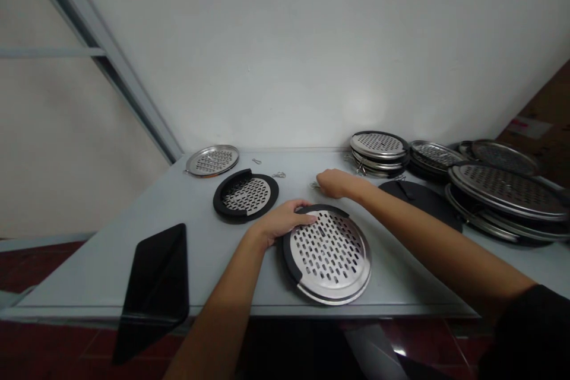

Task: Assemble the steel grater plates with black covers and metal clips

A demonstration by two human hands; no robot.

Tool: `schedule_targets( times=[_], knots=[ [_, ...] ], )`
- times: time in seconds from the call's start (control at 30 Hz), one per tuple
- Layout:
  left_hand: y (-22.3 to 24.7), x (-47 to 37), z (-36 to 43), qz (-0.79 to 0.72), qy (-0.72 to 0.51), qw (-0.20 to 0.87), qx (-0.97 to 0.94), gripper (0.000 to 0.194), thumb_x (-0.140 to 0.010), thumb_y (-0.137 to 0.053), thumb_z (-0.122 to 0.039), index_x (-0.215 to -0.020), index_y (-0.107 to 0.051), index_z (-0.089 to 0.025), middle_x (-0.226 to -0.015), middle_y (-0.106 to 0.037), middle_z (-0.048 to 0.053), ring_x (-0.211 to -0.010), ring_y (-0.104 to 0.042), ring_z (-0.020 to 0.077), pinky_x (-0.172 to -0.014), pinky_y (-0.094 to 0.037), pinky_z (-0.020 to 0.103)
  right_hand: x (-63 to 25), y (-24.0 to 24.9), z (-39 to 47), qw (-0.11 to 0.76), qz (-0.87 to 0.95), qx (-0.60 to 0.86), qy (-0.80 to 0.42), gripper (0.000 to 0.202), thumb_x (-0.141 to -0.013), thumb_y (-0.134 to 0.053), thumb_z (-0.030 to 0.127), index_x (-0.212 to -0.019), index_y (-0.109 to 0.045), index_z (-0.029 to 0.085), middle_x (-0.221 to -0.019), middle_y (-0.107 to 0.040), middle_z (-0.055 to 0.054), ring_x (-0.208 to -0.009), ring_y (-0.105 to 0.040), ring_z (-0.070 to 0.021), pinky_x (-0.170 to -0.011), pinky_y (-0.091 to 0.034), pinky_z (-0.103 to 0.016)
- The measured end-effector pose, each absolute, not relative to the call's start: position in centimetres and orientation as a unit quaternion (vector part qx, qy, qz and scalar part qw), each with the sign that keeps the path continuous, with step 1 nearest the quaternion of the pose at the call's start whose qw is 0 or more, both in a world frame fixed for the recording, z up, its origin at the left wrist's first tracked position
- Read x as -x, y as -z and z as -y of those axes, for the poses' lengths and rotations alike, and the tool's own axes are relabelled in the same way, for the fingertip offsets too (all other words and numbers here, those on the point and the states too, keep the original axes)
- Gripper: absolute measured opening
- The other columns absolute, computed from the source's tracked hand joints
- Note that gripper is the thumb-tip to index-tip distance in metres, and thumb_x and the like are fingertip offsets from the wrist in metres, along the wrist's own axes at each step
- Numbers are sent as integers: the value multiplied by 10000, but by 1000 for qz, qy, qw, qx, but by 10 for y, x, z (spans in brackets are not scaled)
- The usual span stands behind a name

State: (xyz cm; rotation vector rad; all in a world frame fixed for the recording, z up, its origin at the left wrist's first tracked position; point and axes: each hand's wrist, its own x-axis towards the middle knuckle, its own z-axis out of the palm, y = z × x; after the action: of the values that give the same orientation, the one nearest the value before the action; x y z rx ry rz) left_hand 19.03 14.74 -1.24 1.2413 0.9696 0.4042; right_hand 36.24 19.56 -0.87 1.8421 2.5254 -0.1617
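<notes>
White wall rises behind a pale grey bench (133, 261) where we work. Our left hand (280, 222) rests on the rim of the near disc (329, 255), fingers spread flat over its black edge and holding it down. Our right hand (333, 183) reaches past it to a small wire clip (314, 185) on the bench; the fingers are curled close, but we cannot tell whether they have pinched the clip.

Judging by what lies around, 1 disc (246, 195) already sits in its black ring, and 1 bare steel disc (212, 160) lies beyond it at the far left. 2 more clips (279, 175) lie loose just behind the ringed one. At the right, several stacks (507, 187) of discs wait, so most of the work seems left.

Each disc is round, shallow, brushed steel, punched with rows of short slots. The rings look like matte black plastic or rubber, and the near disc's ring covers only part of its edge. A flat black round piece (423, 199) lies by our right forearm, and a glossy black slab (155, 285) overhangs the bench's near edge at the left.
</notes>
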Motion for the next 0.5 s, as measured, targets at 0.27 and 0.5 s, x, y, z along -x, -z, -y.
schedule_targets(
  times=[0.27,0.5],
  knots=[
    [15,-190,-149,-563,-268,439,-647,193,-657,-579,-293,-814,-538,-190,-648,-603,40,-644,-582,189,-613,-436,295,-393,7,-172,-147,-778,-590,158,96,-740,-489,163,-683,-567,160,-636,-645,-53,-567,-576,-137,-547,-409,-235],
    [9,-193,-132,-657,-260,280,-650,292,-662,-541,-376,-492,-371,-210,-675,-589,147,-995,-487,405,-867,-242,553,-403,14,-125,-332,-698,-523,359,216,-749,-483,351,-670,-546,161,-511,-519,32,-459,-451,-83,-457,-349,-201]
  ],
)
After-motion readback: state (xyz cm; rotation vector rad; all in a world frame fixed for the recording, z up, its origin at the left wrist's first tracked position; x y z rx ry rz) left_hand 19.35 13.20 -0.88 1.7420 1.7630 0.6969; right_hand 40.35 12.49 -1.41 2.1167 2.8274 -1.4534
